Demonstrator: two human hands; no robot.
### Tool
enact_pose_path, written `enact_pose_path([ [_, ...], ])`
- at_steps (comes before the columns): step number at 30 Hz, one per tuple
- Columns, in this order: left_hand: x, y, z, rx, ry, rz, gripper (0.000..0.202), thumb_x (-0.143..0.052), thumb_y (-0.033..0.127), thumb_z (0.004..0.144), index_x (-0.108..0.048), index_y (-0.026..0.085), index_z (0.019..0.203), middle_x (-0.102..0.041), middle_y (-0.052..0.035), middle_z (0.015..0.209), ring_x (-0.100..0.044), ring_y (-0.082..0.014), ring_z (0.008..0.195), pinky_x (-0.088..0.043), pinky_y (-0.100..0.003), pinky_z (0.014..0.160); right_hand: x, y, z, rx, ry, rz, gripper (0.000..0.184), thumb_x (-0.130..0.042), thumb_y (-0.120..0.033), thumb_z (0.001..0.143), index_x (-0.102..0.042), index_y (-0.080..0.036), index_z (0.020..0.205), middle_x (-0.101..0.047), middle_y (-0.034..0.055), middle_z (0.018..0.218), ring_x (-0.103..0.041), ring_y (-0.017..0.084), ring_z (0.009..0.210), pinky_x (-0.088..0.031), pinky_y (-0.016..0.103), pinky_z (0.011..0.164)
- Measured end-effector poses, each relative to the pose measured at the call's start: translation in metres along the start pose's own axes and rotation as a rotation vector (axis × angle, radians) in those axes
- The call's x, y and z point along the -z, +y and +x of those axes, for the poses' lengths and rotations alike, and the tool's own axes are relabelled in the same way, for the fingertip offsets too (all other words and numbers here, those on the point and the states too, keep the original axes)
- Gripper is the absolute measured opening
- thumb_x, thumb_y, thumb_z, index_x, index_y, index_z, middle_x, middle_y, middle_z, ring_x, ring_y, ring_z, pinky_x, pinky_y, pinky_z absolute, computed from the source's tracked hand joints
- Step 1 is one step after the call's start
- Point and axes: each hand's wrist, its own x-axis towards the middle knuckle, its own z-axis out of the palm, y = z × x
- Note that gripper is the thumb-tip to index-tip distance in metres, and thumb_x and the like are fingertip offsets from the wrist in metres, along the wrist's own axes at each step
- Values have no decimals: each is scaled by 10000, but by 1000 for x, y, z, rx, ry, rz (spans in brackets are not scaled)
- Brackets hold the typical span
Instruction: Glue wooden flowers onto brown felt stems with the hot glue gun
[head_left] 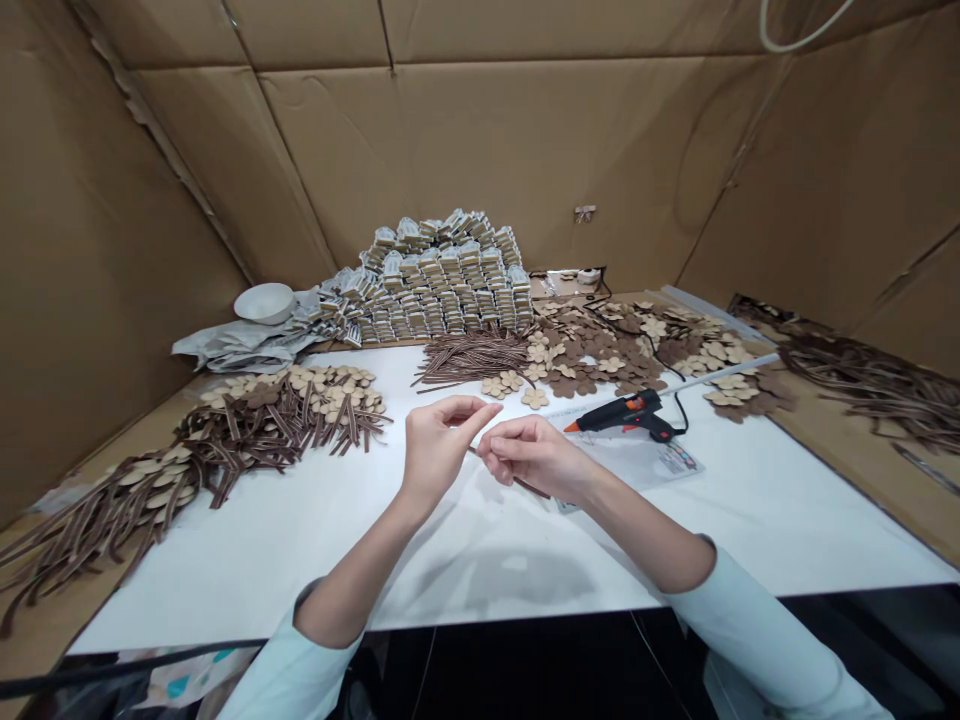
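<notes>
Over the white tabletop (315, 560), my right hand (536, 455) is closed in a pinch on a thin brown strip (532, 489), whose tail sticks out below the fingers. My left hand (442, 450) is just beside it, thumb and fingers pinched together. A short bit of the strip shows between the two hands; the fingers hide the rest. Just behind my right hand lies a black glue gun (626, 412) with an orange tip, on a clear printed plastic sheet (675, 462). A pile of similar brown strips (472, 357) lies beyond my hands.
Finished-looking bundles of strips with beige flowers (277, 430) spread along the left. Brown and beige flower cutouts (592, 345) are heaped at the back right. Stacked small pieces (450, 280) and a white bowl (265, 303) stand behind. More strips (870, 385) lie far right. Cardboard walls (525, 150) surround the table.
</notes>
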Motion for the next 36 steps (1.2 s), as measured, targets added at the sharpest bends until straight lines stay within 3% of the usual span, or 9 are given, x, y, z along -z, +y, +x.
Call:
enact_pose_path([
  [5,1,0,4,59,-30,-88,179,-667,310,644,-652,132,648,-657,-30,648,-583,-131,592,-462,-220,551,0,1,1,-21,124,-142,188,-714,-274,597,-669,-108,673,-638,35,580,-491,62,446,-272,173,359],
  [9,1,1,5,75,-63,-126,166,-656,292,649,-642,128,669,-654,-31,666,-587,-129,625,-465,-222,581,0,-2,0,-18,196,-87,220,-742,-290,551,-637,-107,614,-612,14,517,-463,50,410,-260,167,356],
  [12,0,1,5,69,-76,-140,155,-647,281,656,-630,131,690,-654,-28,684,-588,-124,634,-468,-222,599,1,-3,0,36,98,13,264,-744,-315,560,-571,-117,551,-555,-18,449,-439,48,392,-258,173,378],
  [18,-2,0,4,63,-112,-126,158,-635,293,669,-619,138,696,-659,-33,700,-594,-129,643,-473,-230,607,4,-2,-1,143,-388,177,418,-729,-382,582,-404,-149,462,-417,-60,369,-374,53,383,-258,187,395],
  [21,-1,-1,4,58,-117,-121,150,-633,288,670,-625,141,695,-660,-32,700,-593,-128,640,-474,-231,613,4,0,1,170,-527,176,451,-703,-440,600,-385,-155,457,-389,-59,348,-358,55,379,-261,186,390],
  [27,-2,-2,5,67,-124,-131,175,-635,308,665,-638,140,714,-674,-49,735,-611,-149,673,-481,-247,620,6,1,2,98,-514,131,504,-720,-509,519,-369,-162,418,-389,-51,318,-350,60,372,-257,195,381],
  [36,-2,-3,3,60,-136,-100,158,-660,292,646,-636,141,688,-651,-28,691,-587,-134,640,-468,-239,620,7,1,1,113,-536,131,480,-699,-504,563,-388,-158,442,-406,-52,346,-360,59,387,-265,203,399],
])
